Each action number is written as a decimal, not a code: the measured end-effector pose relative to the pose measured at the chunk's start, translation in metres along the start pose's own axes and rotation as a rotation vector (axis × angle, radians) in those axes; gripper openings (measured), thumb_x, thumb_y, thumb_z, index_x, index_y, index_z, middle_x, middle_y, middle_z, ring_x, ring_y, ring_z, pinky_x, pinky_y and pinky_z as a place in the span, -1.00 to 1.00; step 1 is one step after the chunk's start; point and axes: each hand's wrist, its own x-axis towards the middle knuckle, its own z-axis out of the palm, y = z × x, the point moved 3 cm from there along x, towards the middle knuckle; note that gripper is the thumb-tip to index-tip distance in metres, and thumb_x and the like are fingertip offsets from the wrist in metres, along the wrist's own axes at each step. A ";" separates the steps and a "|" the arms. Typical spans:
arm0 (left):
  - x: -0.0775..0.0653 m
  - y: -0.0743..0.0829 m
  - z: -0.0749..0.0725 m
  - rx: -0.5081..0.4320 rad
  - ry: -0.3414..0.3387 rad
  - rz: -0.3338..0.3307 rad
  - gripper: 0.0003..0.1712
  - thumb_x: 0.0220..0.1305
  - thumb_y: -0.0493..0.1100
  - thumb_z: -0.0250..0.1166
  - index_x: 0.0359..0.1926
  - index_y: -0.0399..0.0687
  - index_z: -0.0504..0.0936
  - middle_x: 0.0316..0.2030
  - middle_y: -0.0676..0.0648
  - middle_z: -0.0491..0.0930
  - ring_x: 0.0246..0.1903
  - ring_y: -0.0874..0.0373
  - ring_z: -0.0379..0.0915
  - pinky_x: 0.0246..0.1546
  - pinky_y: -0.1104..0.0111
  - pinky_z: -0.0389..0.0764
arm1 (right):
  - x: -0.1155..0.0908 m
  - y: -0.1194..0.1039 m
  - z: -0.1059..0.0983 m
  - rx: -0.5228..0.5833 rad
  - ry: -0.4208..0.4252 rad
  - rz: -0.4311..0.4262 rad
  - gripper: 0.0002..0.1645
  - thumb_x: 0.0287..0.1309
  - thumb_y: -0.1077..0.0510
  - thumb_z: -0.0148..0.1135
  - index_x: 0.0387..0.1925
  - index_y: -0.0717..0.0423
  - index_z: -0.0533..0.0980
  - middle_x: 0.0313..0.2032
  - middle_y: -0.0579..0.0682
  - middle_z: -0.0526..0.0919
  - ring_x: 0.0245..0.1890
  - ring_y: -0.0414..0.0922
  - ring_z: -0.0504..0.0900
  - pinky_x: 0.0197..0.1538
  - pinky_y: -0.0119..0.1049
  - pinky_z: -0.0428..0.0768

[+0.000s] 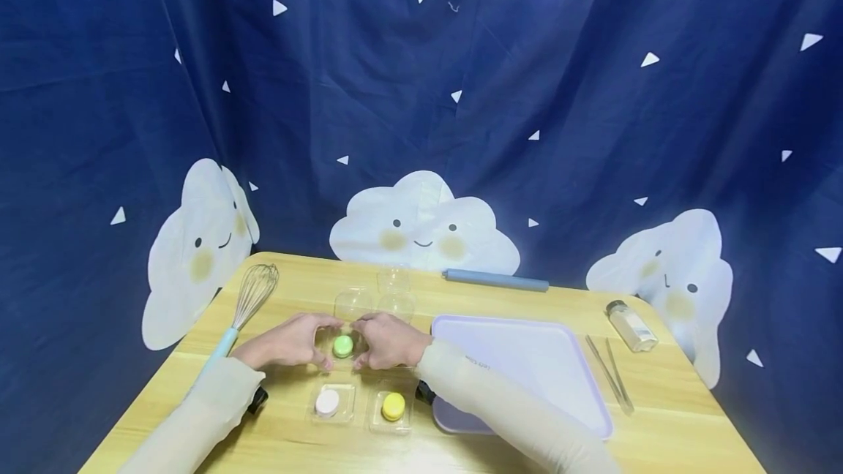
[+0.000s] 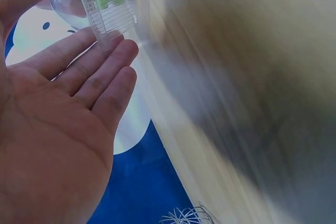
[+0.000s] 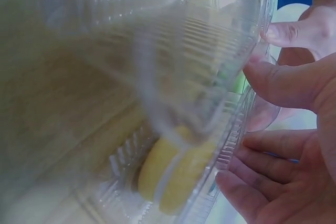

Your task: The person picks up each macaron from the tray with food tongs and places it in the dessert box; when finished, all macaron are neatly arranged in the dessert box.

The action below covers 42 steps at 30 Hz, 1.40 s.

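Observation:
A green macaron [image 1: 343, 346] sits in a small clear plastic box [image 1: 344, 364] between both hands. My left hand [image 1: 296, 341] holds the left side of this box, thumb near me and fingers toward the back; in the left wrist view its fingertips touch the ribbed wall [image 2: 113, 19]. On the opposite side my right hand [image 1: 390, 341] grips it between thumb and fingers. Closer to me, a pale pink macaron [image 1: 327, 403] and a yellow macaron [image 1: 394, 407] each lie in a clear box. The yellow one looms large in the right wrist view.
Behind the hands stand clear lids [image 1: 353, 303]. A whisk [image 1: 253, 295] lies at left, partly under the left sleeve. To the right are a lilac tray [image 1: 520, 357], tongs [image 1: 612, 379] and a jar [image 1: 631, 325]. A blue rod [image 1: 495, 280] lies at the back edge.

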 end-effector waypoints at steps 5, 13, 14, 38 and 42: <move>0.001 -0.002 -0.001 0.003 -0.005 0.021 0.02 -0.18 -0.06 0.65 0.34 -0.30 0.45 0.26 -0.27 0.57 0.32 -0.29 0.42 0.39 -0.24 0.35 | -0.001 -0.001 -0.001 0.001 -0.008 -0.004 -0.11 0.01 -0.13 0.54 0.35 0.09 0.46 0.31 0.02 0.58 0.33 -0.06 0.56 0.43 -0.28 0.49; 0.000 -0.001 -0.002 -0.002 -0.004 0.010 0.02 -0.17 -0.07 0.64 0.35 -0.29 0.45 0.27 -0.28 0.56 0.30 -0.29 0.44 0.37 -0.22 0.40 | -0.004 0.000 0.000 0.013 0.005 -0.028 -0.22 0.03 -0.06 0.54 0.27 0.11 0.52 0.24 -0.01 0.64 0.23 -0.11 0.62 0.35 -0.36 0.56; 0.000 -0.001 -0.002 -0.001 -0.003 0.011 0.01 -0.17 -0.07 0.64 0.35 -0.29 0.45 0.26 -0.29 0.56 0.29 -0.29 0.45 0.36 -0.22 0.40 | -0.004 0.000 0.000 0.018 0.005 -0.025 -0.22 0.03 -0.05 0.54 0.27 0.10 0.52 0.24 -0.02 0.64 0.23 -0.11 0.63 0.34 -0.36 0.56; 0.010 0.029 -0.049 0.000 0.247 0.140 -0.12 -0.02 -0.05 0.60 0.33 -0.17 0.49 0.25 -0.21 0.60 0.31 -0.29 0.44 0.35 -0.22 0.43 | -0.007 0.013 -0.051 0.310 0.356 -0.050 -0.12 0.15 -0.01 0.47 0.44 0.07 0.33 0.37 0.03 0.51 0.29 -0.03 0.58 0.36 -0.22 0.57; 0.018 0.038 -0.062 -0.008 0.304 0.180 -0.10 -0.02 -0.03 0.60 0.35 -0.18 0.47 0.27 -0.23 0.57 0.30 -0.30 0.43 0.34 -0.22 0.43 | -0.008 0.020 -0.063 0.402 0.461 -0.043 -0.12 0.15 0.05 0.48 0.44 0.09 0.31 0.38 0.06 0.49 0.30 0.02 0.57 0.37 -0.23 0.56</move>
